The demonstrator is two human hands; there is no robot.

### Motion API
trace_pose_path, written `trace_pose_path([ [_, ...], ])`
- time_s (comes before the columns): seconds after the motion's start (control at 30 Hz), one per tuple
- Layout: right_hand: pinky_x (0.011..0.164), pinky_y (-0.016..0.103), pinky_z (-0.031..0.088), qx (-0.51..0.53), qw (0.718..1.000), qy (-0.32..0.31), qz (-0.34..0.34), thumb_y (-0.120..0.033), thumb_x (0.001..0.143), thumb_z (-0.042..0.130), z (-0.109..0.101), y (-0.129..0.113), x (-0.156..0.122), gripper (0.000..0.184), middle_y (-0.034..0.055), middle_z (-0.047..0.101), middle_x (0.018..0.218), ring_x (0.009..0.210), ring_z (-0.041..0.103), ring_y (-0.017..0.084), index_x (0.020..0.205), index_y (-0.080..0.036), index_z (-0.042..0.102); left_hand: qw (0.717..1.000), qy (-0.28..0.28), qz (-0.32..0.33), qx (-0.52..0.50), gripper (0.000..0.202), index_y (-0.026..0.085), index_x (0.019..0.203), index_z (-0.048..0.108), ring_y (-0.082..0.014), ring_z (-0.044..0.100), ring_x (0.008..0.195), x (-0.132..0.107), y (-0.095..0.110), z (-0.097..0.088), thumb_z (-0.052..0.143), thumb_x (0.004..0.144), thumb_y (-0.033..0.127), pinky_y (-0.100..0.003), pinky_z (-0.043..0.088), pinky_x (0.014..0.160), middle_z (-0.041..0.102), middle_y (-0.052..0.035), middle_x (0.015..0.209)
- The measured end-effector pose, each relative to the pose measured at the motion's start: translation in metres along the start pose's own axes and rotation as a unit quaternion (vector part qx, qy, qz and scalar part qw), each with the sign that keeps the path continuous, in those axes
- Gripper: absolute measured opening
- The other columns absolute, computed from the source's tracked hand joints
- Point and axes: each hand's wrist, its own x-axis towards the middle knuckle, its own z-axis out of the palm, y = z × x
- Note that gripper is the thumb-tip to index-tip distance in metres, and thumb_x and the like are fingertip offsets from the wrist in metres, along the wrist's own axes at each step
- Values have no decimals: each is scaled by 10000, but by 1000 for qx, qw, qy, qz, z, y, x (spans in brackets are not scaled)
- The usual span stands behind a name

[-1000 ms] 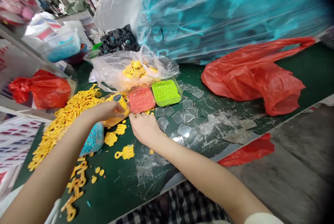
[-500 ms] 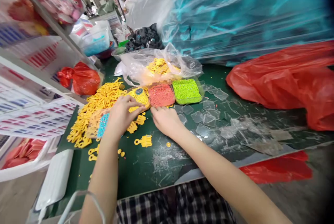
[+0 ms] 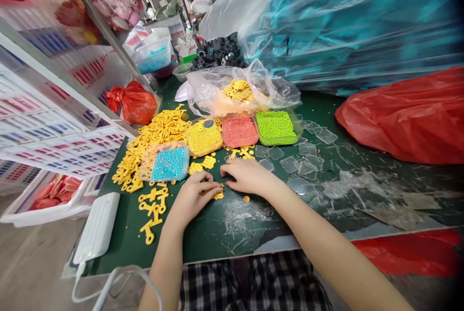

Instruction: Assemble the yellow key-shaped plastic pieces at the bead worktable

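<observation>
My left hand (image 3: 198, 194) rests low over the green tabletop, thumb and fingers closed on a flat yellow plastic piece (image 3: 219, 193); the fingers hide most of it. Facing it on the right is my right hand (image 3: 243, 176), its fingers curled and the thumb a little apart from them, with nothing visible between. Beyond the hands stand clear trays of small beads: blue (image 3: 171, 163), yellow (image 3: 203, 138) with a dark spiral disc on top, coral (image 3: 239, 131) and green (image 3: 277, 127). More yellow pieces (image 3: 154, 209) with ring ends lie left of my left hand.
A heap of yellow pieces (image 3: 159, 130) spreads along the left; a plastic bag (image 3: 203, 89) holds more. Thin clear squares (image 3: 308, 168) are scattered on the right. A white power bank (image 3: 97, 226) with a cable lies at the left edge. Red bags (image 3: 402, 113) stand right.
Both hands have come back from the yellow and coral trays towards me, down to the loose yellow piece on the table. My left hand now grips it. The view has shifted slightly left.
</observation>
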Motion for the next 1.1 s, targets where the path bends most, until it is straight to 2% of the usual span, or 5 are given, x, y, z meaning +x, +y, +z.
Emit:
trace_pose_path([
  [0.1, 743, 287, 410, 31, 999, -32, -23, -348, 785, 733, -2, -2, -3, 313, 64, 670, 1050, 1006, 611, 236, 1049, -202, 651, 1000, -2, -6, -4, 232, 227, 923, 763, -190, 569, 858, 0, 0, 1, 567, 931, 352, -314, 459, 764, 604, -51, 884],
  [0.2, 762, 305, 416, 27, 999, -33, -14, -416, 732, 784, 0, -7, -1, 402, 72, 674, 1037, 1011, 610, 256, 1034, -185, 654, 1000, 0, -16, -4, 214, 238, 929, 768, -191, 565, 853, 0, -1, 2, 584, 921, 347, -314, 452, 755, 609, -48, 877],
  [0.6, 778, 325, 430, 16, 1000, -27, -2, -381, 778, 758, 5, -13, 2, 322, 78, 690, 1021, 1016, 621, 259, 990, -161, 657, 998, -3, -40, -46, 200, 305, 1018, 764, -203, 567, 902, -2, -8, 4, 629, 891, 379, -336, 456, 800, 627, -44, 929],
  [0.83, 751, 314, 421, 14, 1000, -25, -1, -402, 774, 759, 8, -13, 2, 338, 77, 689, 1000, 989, 630, 256, 984, -166, 639, 996, 44, -62, -54, 231, 303, 1037, 758, -199, 565, 878, -4, -8, -5, 603, 903, 411, -339, 456, 811, 622, -37, 891],
  [1.1, 733, 312, 419, 26, 999, -21, 2, -433, 782, 743, 9, -14, 2, 348, 73, 682, 1001, 977, 626, 251, 980, -173, 622, 998, -9, -48, -44, 232, 315, 1036, 760, -184, 534, 826, -5, -9, -1, 603, 901, 420, -312, 444, 754, 556, -33, 833],
])
